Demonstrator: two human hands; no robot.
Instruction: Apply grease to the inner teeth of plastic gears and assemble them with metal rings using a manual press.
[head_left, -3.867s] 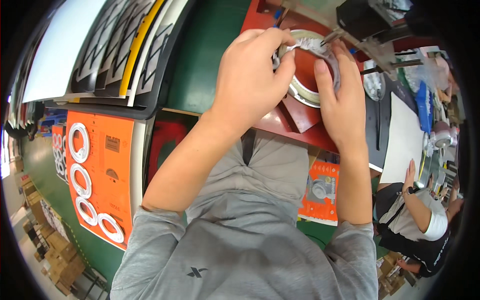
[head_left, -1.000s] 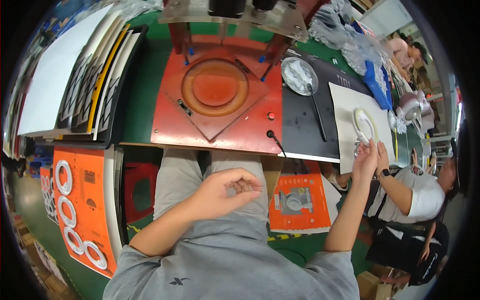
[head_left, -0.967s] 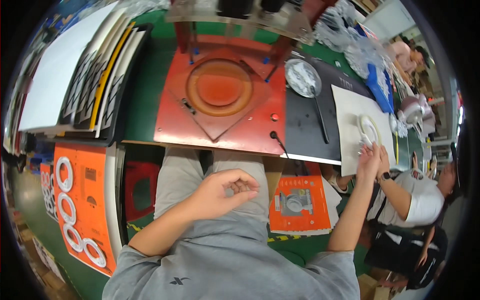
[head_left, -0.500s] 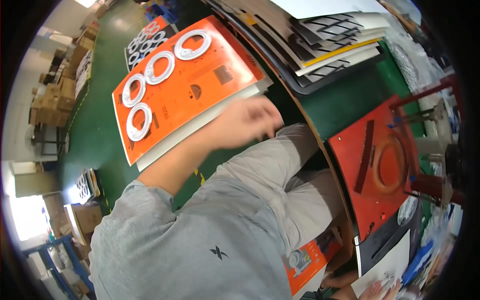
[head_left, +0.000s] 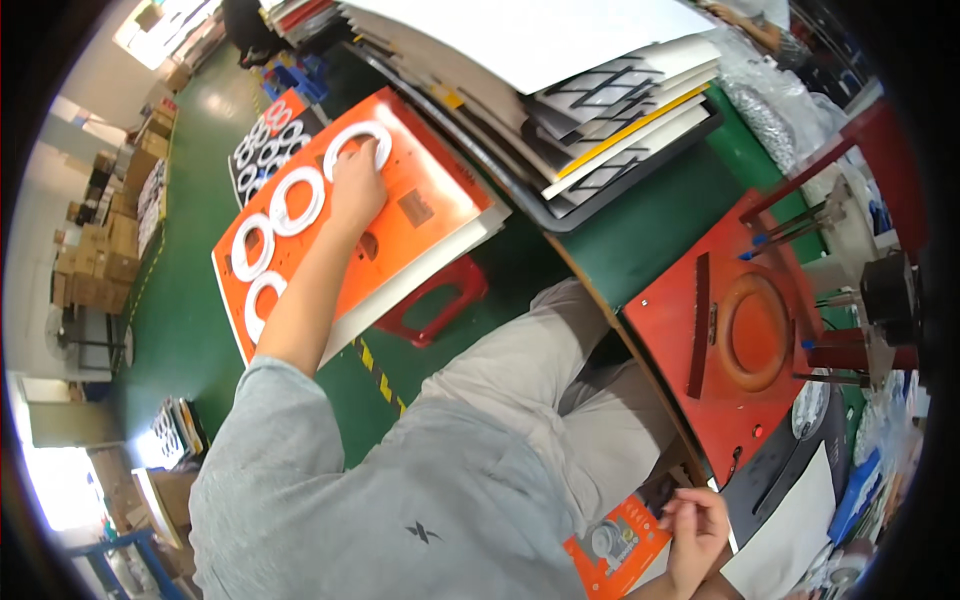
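Note:
My left hand [head_left: 358, 190] reaches over an orange printed board [head_left: 400, 140] on top of a stack at the left. Its fingers are closed on the rim of the farthest white coiled cable [head_left: 378, 132]. Three more white coils lie on the board: a middle coil [head_left: 277, 212], one nearer [head_left: 238, 262] and the nearest [head_left: 254, 325], partly behind my forearm. At the lower right my right hand [head_left: 700, 530] is raised beside the table edge. Its fingers are curled in, and nothing shows between them.
On the right stands a table with a red machine plate [head_left: 680, 400] carrying a round ring [head_left: 755, 330]. A tall stack of sheets [head_left: 600, 110] fills its far end. A red stool [head_left: 435, 300] stands beyond my knees. An orange box [head_left: 620, 545] lies below my right side.
My left hand has moved from above my lap to the farthest coil on the orange board. My right hand now shows raised at the lower right. The view has shifted slightly.

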